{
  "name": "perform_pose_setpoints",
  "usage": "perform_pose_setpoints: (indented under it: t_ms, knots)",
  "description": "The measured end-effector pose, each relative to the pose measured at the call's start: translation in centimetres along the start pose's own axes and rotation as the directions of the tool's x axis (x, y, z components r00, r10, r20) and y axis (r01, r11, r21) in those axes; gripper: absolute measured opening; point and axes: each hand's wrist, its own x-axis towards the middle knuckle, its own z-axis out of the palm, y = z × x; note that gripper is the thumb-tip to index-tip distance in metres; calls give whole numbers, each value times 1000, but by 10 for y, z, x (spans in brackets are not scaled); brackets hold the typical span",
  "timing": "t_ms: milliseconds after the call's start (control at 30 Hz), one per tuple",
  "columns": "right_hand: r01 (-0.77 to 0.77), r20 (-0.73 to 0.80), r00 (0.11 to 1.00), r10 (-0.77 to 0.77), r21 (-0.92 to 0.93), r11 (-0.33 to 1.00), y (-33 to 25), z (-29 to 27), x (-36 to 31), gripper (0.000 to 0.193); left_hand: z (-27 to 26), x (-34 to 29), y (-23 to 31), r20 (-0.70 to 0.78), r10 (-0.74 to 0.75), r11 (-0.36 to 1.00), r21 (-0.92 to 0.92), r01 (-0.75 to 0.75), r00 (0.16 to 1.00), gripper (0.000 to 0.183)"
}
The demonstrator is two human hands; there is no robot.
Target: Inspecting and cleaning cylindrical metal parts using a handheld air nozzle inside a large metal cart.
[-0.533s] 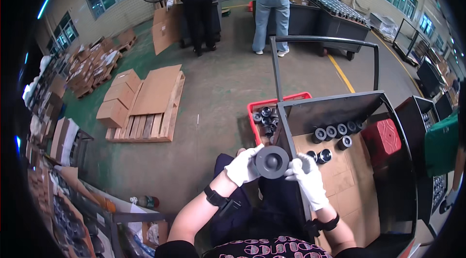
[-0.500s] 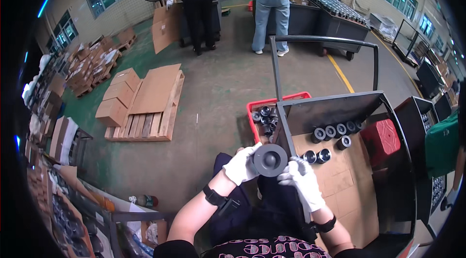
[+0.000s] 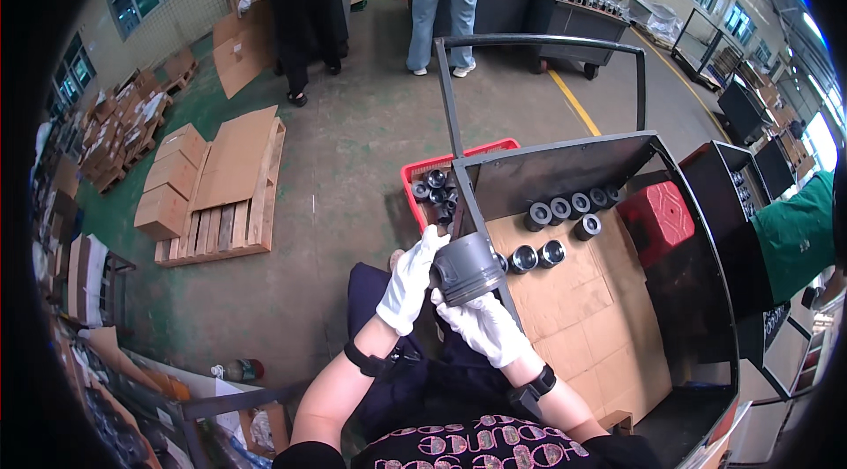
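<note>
A dark grey engine piston (image 3: pixel 468 266) is held in front of me, its side and ring grooves turned toward the view. My left hand (image 3: pixel 411 282), in a white glove, grips it from the left side. My right hand (image 3: pixel 483 326), also gloved in white, holds its lower edge, with the fingertips partly hidden beneath it. Just beyond, a red crate (image 3: pixel 408 182) holds several pistons. On the right, more pistons (image 3: pixel 580 203) stand on the cardboard lining (image 3: pixel 573 292) of a black metal cart.
The cart's black frame (image 3: pixel 476 213) rises close to my right hand. A red container (image 3: pixel 657 224) sits inside the cart. To the left lies a wooden pallet (image 3: pixel 221 244) with cardboard boxes (image 3: pixel 168 209). Two people stand by far carts; a green sleeve (image 3: pixel 794 235) shows at right.
The piston has been turned in my hands, from its round face showing to its grooved side showing. My right hand has moved beneath its lower edge. The whole view has shifted.
</note>
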Motion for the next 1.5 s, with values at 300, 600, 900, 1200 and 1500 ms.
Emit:
perform_pose_setpoints:
  t_ms: [300,600,900,1200,1500]
  knots:
    - [275,-83,902,-423,-644,714,-31,4,4,71,-1,-21,-26,187,-46,551,-815,181,981,42]
    - [194,211,767,-606,-976,-95,-11,45,-8,75,6,-22,-41,248,-25,432,-871,234,968,42]
    - [130,17,861,-508,-974,187,-15,21,-2,75,3,-32,-20,-44,-122,899,-428,91,992,47]
    - [-96,-169,812,-559,-983,158,-77,-29,-81,70,39,-8,-27,417,-522,313,-718,622,744,52]
    - [-549,-611,-42,-790,-647,530,-105,-270,-352,59,77,-10,18,425,-672,208,-678,705,606,60]
